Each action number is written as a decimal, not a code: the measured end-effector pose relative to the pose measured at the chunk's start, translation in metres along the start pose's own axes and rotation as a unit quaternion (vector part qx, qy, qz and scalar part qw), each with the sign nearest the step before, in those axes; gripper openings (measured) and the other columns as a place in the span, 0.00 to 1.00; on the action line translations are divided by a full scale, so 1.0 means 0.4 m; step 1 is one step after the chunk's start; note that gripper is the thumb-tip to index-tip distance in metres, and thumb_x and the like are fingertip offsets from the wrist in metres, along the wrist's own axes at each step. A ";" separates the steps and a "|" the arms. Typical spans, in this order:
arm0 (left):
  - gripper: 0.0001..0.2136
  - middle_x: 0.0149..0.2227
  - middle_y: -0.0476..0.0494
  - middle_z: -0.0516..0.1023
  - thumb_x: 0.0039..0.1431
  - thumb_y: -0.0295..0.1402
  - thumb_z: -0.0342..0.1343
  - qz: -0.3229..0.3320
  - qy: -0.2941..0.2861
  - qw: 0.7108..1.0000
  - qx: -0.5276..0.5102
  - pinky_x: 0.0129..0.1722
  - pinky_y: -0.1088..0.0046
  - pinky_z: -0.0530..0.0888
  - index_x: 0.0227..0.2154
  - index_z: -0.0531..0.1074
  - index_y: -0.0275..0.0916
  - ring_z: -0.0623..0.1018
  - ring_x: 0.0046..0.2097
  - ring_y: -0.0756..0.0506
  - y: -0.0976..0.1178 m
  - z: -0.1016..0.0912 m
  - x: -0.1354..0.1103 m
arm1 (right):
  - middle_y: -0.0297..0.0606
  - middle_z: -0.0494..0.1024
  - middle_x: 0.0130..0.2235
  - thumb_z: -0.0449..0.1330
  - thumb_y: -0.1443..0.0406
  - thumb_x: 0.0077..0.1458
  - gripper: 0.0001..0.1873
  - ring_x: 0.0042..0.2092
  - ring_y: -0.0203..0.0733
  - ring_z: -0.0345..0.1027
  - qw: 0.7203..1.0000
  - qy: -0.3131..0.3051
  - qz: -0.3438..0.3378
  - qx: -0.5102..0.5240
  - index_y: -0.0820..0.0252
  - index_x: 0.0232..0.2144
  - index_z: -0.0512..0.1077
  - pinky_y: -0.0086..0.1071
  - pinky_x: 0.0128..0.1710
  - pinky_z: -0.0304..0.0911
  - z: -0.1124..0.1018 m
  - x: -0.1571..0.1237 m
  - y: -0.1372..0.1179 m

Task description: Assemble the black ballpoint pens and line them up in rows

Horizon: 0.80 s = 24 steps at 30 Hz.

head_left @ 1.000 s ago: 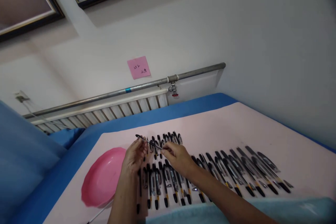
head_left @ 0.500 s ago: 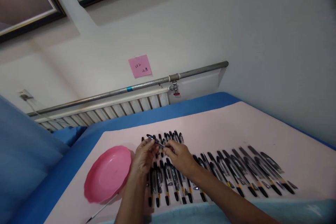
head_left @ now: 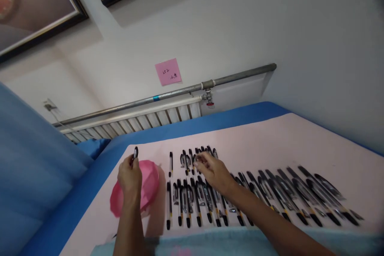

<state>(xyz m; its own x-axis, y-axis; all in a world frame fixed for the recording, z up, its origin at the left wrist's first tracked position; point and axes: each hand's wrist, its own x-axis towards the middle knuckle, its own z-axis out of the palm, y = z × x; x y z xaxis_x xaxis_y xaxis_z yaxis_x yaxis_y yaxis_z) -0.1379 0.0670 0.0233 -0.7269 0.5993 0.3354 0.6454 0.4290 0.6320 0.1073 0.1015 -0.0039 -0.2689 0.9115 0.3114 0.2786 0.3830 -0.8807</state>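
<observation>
Pale wall [head_left: 228, 28] bears a square pink paper note [head_left: 168, 72], "252"; my left hand [head_left: 130, 174] pinches a glossy black pen part [head_left: 136, 152]; right hand [head_left: 214, 171], I can't tell

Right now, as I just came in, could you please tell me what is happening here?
The person's left hand holds a black pen or cap by the pink bowl. The right hand is over the farther group of pens; whether it grips one is unclear. A longer, nearer row of pens lies on the pale pink sheet.
</observation>
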 end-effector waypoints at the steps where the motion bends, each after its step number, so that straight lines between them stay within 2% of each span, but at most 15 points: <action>1: 0.15 0.39 0.36 0.74 0.55 0.35 0.43 -0.007 -0.022 0.996 0.084 0.37 0.65 0.67 0.42 0.70 0.37 0.73 0.41 0.40 -0.030 0.001 0.011 | 0.36 0.73 0.30 0.52 0.61 0.51 0.09 0.32 0.38 0.66 1.000 -0.001 0.001 -0.009 0.60 0.32 0.67 0.30 0.31 0.59 0.000 0.001 0.003; 3: 0.14 0.36 0.32 0.75 0.54 0.34 0.44 -0.038 -0.065 0.983 0.167 0.34 0.62 0.67 0.37 0.72 0.34 0.74 0.39 0.36 -0.073 0.011 0.018 | 0.35 0.72 0.28 0.52 0.62 0.50 0.08 0.31 0.38 0.66 1.000 -0.010 -0.006 -0.023 0.60 0.31 0.67 0.30 0.31 0.59 0.003 0.001 0.009; 5: 0.15 0.34 0.25 0.74 0.52 0.35 0.47 -0.055 -0.077 0.976 0.195 0.32 0.56 0.67 0.34 0.73 0.30 0.73 0.39 0.30 -0.082 0.022 0.010 | 0.34 0.72 0.27 0.52 0.62 0.50 0.08 0.31 0.37 0.65 0.999 -0.021 -0.012 -0.029 0.60 0.31 0.67 0.29 0.30 0.58 0.006 0.001 0.014; 8: 0.17 0.40 0.21 0.71 0.52 0.33 0.47 0.007 -0.055 0.979 0.194 0.38 0.53 0.65 0.40 0.70 0.26 0.70 0.44 0.29 -0.034 0.035 -0.016 | 0.34 0.72 0.27 0.51 0.63 0.50 0.08 0.31 0.37 0.65 0.999 -0.022 -0.012 -0.027 0.60 0.31 0.68 0.29 0.30 0.58 0.006 0.003 0.017; 10: 0.16 0.44 0.29 0.71 0.55 0.31 0.43 0.083 -0.066 0.981 0.165 0.42 0.64 0.65 0.45 0.67 0.31 0.70 0.46 0.39 0.017 0.055 -0.042 | 0.34 0.72 0.28 0.51 0.63 0.51 0.08 0.31 0.37 0.65 0.999 -0.019 -0.011 -0.025 0.60 0.31 0.68 0.29 0.31 0.58 0.003 0.005 0.015; 11: 0.15 0.43 0.34 0.72 0.56 0.31 0.43 0.112 -0.085 0.979 0.149 0.41 0.69 0.66 0.44 0.67 0.34 0.71 0.44 0.43 0.042 0.071 -0.057 | 0.34 0.72 0.27 0.51 0.63 0.51 0.08 0.31 0.37 0.65 0.999 -0.019 -0.011 -0.026 0.60 0.30 0.68 0.29 0.31 0.58 0.001 0.005 0.014; 13: 0.12 0.38 0.38 0.74 0.54 0.30 0.46 0.142 -0.134 0.971 0.139 0.39 0.71 0.66 0.40 0.68 0.36 0.73 0.40 0.44 0.078 0.111 -0.087 | 0.33 0.72 0.27 0.51 0.63 0.51 0.07 0.31 0.37 0.65 0.999 -0.020 -0.010 -0.026 0.60 0.29 0.67 0.29 0.31 0.58 -0.002 0.006 0.011; 15: 0.10 0.38 0.33 0.73 0.53 0.28 0.46 0.128 -0.186 0.961 0.158 0.37 0.69 0.66 0.37 0.68 0.33 0.73 0.40 0.42 0.094 0.152 -0.111 | 0.33 0.71 0.27 0.51 0.64 0.51 0.07 0.31 0.36 0.65 0.999 -0.023 -0.011 -0.026 0.60 0.29 0.67 0.28 0.31 0.57 -0.005 0.006 0.008; 18: 0.09 0.38 0.28 0.72 0.53 0.27 0.46 0.105 -0.205 0.958 0.169 0.35 0.67 0.66 0.35 0.68 0.31 0.73 0.40 0.38 0.088 0.194 -0.120 | 0.33 0.71 0.26 0.52 0.65 0.51 0.06 0.31 0.36 0.64 0.999 -0.025 -0.015 -0.022 0.60 0.28 0.67 0.28 0.30 0.57 -0.006 0.007 0.008; 24: 0.09 0.37 0.26 0.73 0.51 0.24 0.45 0.075 -0.220 0.957 0.172 0.36 0.65 0.65 0.32 0.69 0.30 0.73 0.41 0.37 0.067 0.215 -0.094 | 0.32 0.71 0.27 0.52 0.66 0.51 0.05 0.30 0.35 0.63 0.999 -0.030 -0.019 -0.029 0.60 0.28 0.67 0.27 0.30 0.57 -0.003 0.008 0.014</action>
<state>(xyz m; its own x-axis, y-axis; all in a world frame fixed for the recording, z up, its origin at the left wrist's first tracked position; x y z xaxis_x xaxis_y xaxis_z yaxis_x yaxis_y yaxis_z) -0.0730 0.1142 -0.0325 -0.4992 0.8660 0.0296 0.8288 0.4672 0.3078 0.1091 0.1069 -0.0075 -0.3343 0.8861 0.3211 0.3188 0.4269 -0.8463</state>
